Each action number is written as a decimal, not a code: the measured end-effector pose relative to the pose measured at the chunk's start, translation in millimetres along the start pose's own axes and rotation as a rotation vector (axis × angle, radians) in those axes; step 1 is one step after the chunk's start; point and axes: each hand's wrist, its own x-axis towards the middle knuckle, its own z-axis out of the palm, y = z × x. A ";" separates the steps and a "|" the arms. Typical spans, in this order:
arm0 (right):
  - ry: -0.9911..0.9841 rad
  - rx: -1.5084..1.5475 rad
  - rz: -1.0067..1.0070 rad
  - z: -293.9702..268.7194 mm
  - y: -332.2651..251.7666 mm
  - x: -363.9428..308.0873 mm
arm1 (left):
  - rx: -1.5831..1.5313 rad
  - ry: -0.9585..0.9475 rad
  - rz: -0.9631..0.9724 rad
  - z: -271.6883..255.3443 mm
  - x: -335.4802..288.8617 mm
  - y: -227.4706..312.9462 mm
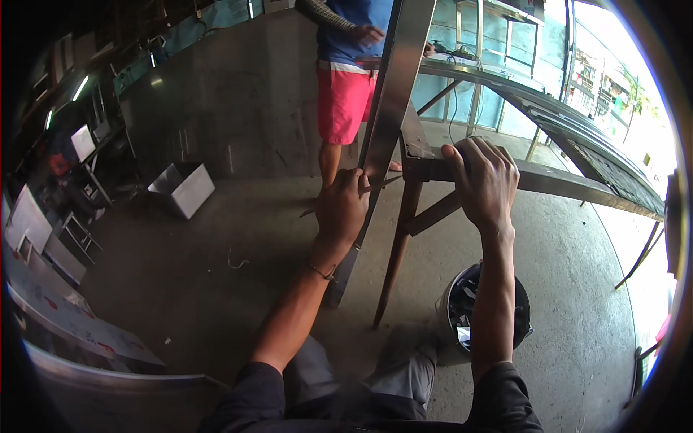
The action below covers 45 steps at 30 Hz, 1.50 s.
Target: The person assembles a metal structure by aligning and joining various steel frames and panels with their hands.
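My left hand (342, 207) is closed round a thin, pointed metal tool (382, 185), whose narrow ends stick out on both sides of the fist. That fist rests against the edge of a long, shiny metal channel (393, 94), which slants down from the top of the view past my knuckles. On the right, my right hand (489, 177) is curled, thumb toward the left, over the corner end of a work table's metal beam (556, 179). Something dark shows between its thumb and fingers, but its kind is hidden by the hand.
A bucket (525, 317) with dark scraps stands below my right forearm. Beyond the channel stands a person in pink shorts (343, 105). An open metal box (184, 189) sits on the floor at left, and sheet panels (86, 328) lie at lower left. Long strips (577, 119) cover the table.
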 end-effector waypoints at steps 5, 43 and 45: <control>0.000 0.001 -0.010 -1.5 2.0 -0.5 | -0.045 -0.002 0.005 3.9 1.1 -3.9; -0.003 -0.006 -0.025 2.2 4.1 -2.9 | -0.296 0.073 -0.381 -2.4 -32.7 -10.8; -0.052 0.008 -0.003 -4.6 1.7 -0.2 | -0.286 0.037 -0.538 -11.1 -64.4 -19.2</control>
